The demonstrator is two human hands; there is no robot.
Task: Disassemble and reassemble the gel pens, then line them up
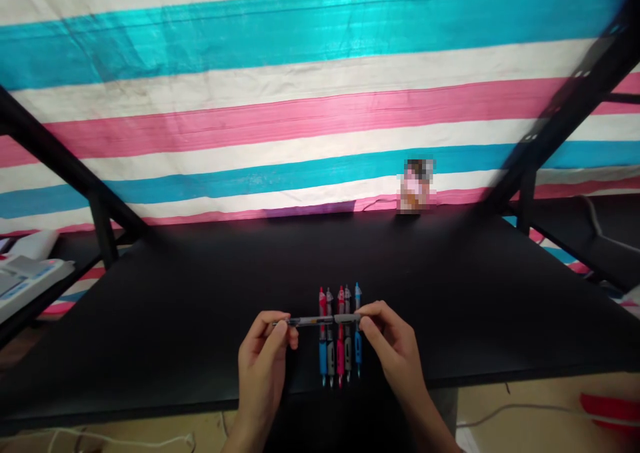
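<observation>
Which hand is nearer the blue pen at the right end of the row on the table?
Right. The right hand is just to the right of the blue pen. The left hand is farther away, past the left end of the row of pens.

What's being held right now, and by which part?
A slim grey pen, level across the upright pens: the left hand pinches its tip end, the right hand its opposite end.

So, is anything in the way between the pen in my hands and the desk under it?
Yes: five pens lie side by side on the black desk directly beneath the held pen, between your left hand and right hand.
</observation>
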